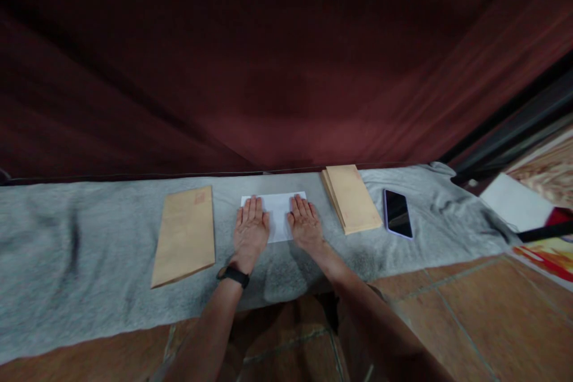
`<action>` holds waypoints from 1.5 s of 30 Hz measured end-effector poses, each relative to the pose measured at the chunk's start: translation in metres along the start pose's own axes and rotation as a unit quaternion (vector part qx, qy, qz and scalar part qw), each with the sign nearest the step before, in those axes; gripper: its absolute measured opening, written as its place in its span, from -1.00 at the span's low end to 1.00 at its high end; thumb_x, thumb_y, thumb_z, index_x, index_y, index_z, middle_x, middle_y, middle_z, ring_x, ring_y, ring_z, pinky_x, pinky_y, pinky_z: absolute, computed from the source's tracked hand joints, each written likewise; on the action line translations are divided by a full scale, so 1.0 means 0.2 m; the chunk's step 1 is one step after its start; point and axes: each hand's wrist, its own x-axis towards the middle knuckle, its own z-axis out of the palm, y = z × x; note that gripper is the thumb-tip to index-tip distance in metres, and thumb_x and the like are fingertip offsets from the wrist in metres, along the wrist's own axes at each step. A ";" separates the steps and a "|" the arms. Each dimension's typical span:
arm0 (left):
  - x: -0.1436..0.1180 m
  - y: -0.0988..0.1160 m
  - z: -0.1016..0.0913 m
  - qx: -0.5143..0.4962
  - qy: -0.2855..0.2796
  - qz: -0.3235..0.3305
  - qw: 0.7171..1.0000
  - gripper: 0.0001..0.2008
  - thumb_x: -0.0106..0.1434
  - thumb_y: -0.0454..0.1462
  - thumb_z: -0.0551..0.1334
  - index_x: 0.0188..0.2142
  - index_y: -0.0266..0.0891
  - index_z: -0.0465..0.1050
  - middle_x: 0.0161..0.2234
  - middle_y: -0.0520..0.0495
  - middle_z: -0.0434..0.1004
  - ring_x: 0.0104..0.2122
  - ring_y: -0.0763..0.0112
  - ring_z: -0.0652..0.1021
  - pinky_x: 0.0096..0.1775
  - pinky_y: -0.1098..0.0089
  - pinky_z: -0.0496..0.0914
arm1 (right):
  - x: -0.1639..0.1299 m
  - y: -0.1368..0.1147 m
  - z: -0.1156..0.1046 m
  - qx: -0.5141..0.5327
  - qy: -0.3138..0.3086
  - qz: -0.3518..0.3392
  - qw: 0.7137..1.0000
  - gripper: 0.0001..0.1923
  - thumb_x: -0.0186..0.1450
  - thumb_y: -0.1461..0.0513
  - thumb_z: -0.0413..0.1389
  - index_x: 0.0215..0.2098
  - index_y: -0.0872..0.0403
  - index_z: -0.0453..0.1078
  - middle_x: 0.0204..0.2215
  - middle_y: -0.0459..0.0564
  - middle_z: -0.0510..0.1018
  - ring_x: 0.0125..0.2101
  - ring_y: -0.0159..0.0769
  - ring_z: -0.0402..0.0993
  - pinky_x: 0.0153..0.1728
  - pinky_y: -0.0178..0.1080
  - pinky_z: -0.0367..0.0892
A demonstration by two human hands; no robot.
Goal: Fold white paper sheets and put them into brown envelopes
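A white sheet of paper (278,215) lies flat on the grey cloth, wider than it is deep. Pressed on its left end is my left hand (251,228), palm down with the fingers stretched forward. My right hand (307,224) rests the same way on the right end, thumb pointing inward. Both palms cover parts of the sheet, and its middle shows between them. To the left lies a brown paper envelope (185,233) with a small reddish print near its upper right corner. Right of my hands is a small stack of similar brown envelopes (356,200), slightly fanned.
A phone (398,213) with a dark screen and a pale purple case lies right of the stack. Grey cloth (102,239) covers the surface under everything. Behind it hangs a dark red curtain (286,101). Brown floor tiles (470,304) show in front.
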 end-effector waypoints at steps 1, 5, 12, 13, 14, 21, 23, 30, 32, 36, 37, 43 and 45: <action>0.00 -0.01 0.00 -0.002 0.005 -0.006 1.000 -0.41 0.45 -0.19 -0.13 0.38 -0.46 0.11 0.39 -0.31 0.12 0.41 0.15 0.10 0.36 0.07 0.01 | 0.00 0.02 0.00 -0.004 -0.005 0.008 1.000 -0.45 0.53 0.16 -0.19 0.40 0.24 0.11 0.38 0.17 0.17 0.36 -0.08 0.11 0.34 -0.01 0.01; -0.02 -0.04 -0.01 -0.008 0.027 -0.026 0.999 -0.39 0.45 -0.19 -0.13 0.36 -0.52 0.11 0.38 -0.38 0.11 0.40 0.11 0.12 0.36 0.05 0.02 | 0.01 0.08 -0.02 -0.012 -0.022 0.049 0.998 -0.44 0.50 0.17 -0.15 0.40 0.25 0.12 0.38 0.19 0.16 0.35 -0.04 0.14 0.34 0.07 -0.02; -0.02 -0.02 -0.03 0.001 0.017 -0.028 0.999 -0.41 0.45 -0.20 -0.12 0.38 -0.45 0.08 0.39 -0.39 0.07 0.41 0.06 0.10 0.34 -0.03 0.04 | 0.09 -0.06 -0.07 0.056 -0.001 0.022 0.998 -0.44 0.52 0.15 -0.19 0.40 0.22 0.12 0.40 0.15 0.11 0.39 -0.07 0.05 0.35 0.05 0.00; -0.02 -0.02 -0.04 0.007 0.011 -0.026 1.000 -0.41 0.45 -0.20 -0.12 0.38 -0.43 0.09 0.40 -0.38 0.07 0.41 0.06 0.09 0.34 -0.03 0.03 | 0.11 -0.11 -0.07 0.077 -0.012 -0.004 0.997 -0.44 0.53 0.13 -0.21 0.41 0.18 0.11 0.41 0.09 0.10 0.39 -0.13 0.04 0.35 -0.02 0.03; -0.02 -0.02 -0.04 0.014 0.004 -0.022 1.000 -0.42 0.45 -0.20 -0.11 0.38 -0.41 0.10 0.40 -0.37 0.06 0.41 0.05 0.08 0.34 -0.03 0.03 | 0.11 -0.15 -0.06 0.094 -0.025 -0.026 0.995 -0.44 0.54 0.12 -0.23 0.41 0.17 0.11 0.41 0.05 0.11 0.39 -0.19 0.04 0.35 -0.08 0.04; -0.03 -0.02 -0.08 0.048 -0.031 -0.006 0.998 -0.44 0.44 -0.27 -0.10 0.38 -0.35 0.12 0.41 -0.32 0.06 0.41 0.06 0.07 0.34 -0.01 0.03 | 0.10 -0.27 0.04 0.083 -0.042 -0.063 0.994 -0.45 0.54 0.09 -0.19 0.40 0.17 0.13 0.38 0.06 0.17 0.39 -0.19 0.05 0.40 -0.03 -0.10; -0.03 -0.02 -0.08 0.050 -0.028 -0.002 0.998 -0.44 0.44 -0.25 -0.10 0.38 -0.36 0.12 0.41 -0.33 0.06 0.41 0.06 0.07 0.35 0.00 0.03 | 0.10 -0.25 0.06 0.073 -0.035 -0.047 0.996 -0.45 0.54 0.10 -0.17 0.40 0.17 0.12 0.39 0.07 0.15 0.39 -0.17 0.05 0.39 -0.02 -0.10; -0.05 -0.06 -0.06 0.032 -0.008 0.006 0.999 -0.43 0.45 -0.22 -0.10 0.39 -0.37 0.10 0.40 -0.31 0.08 0.41 0.11 0.09 0.35 0.02 0.03 | 0.13 -0.18 0.06 0.047 -0.019 -0.004 0.999 -0.44 0.53 0.10 -0.16 0.40 0.19 0.11 0.39 0.13 0.15 0.37 -0.11 0.10 0.36 0.00 -0.04; -0.05 -0.07 -0.06 0.024 -0.002 0.003 1.000 -0.43 0.45 -0.22 -0.10 0.38 -0.39 0.10 0.40 -0.31 0.08 0.41 0.12 0.10 0.36 0.04 0.02 | 0.13 -0.15 0.05 0.036 -0.019 0.004 0.999 -0.43 0.53 0.10 -0.16 0.40 0.21 0.11 0.39 0.16 0.15 0.36 -0.07 0.12 0.35 0.02 -0.03; -0.04 -0.08 -0.06 0.014 0.006 -0.047 0.999 -0.41 0.45 -0.21 -0.12 0.38 -0.46 0.09 0.38 -0.37 0.11 0.39 0.07 0.15 0.35 -0.02 0.03 | 0.10 -0.06 0.04 0.015 0.003 0.008 1.000 -0.42 0.53 0.11 -0.18 0.40 0.24 0.10 0.37 0.21 0.16 0.35 -0.03 0.14 0.34 0.05 0.00; -0.04 -0.08 -0.07 0.014 0.009 -0.064 0.998 -0.41 0.45 -0.21 -0.11 0.38 -0.47 0.09 0.38 -0.38 0.12 0.39 0.05 0.15 0.35 -0.04 0.03 | 0.09 -0.04 0.03 0.011 0.009 0.007 1.000 -0.42 0.53 0.12 -0.18 0.40 0.24 0.10 0.37 0.22 0.17 0.35 -0.03 0.14 0.33 0.06 0.01; 0.00 0.00 -0.10 0.003 0.035 -0.043 0.998 -0.39 0.45 -0.21 -0.10 0.37 -0.57 0.06 0.41 -0.41 0.01 0.42 0.03 0.05 0.37 0.01 -0.01 | 0.05 0.03 0.01 -0.004 0.012 0.006 1.000 -0.42 0.52 0.12 -0.19 0.40 0.28 0.10 0.37 0.20 0.18 0.36 -0.04 0.12 0.34 0.02 0.01; 0.00 0.08 -0.09 -0.023 0.017 0.021 0.999 -0.40 0.46 -0.20 -0.11 0.39 -0.48 0.04 0.42 -0.32 0.01 0.42 0.11 0.04 0.37 0.05 0.03 | 0.04 0.03 0.00 -0.004 0.010 0.006 1.000 -0.42 0.52 0.13 -0.18 0.40 0.29 0.10 0.37 0.21 0.18 0.36 -0.03 0.12 0.33 0.02 0.00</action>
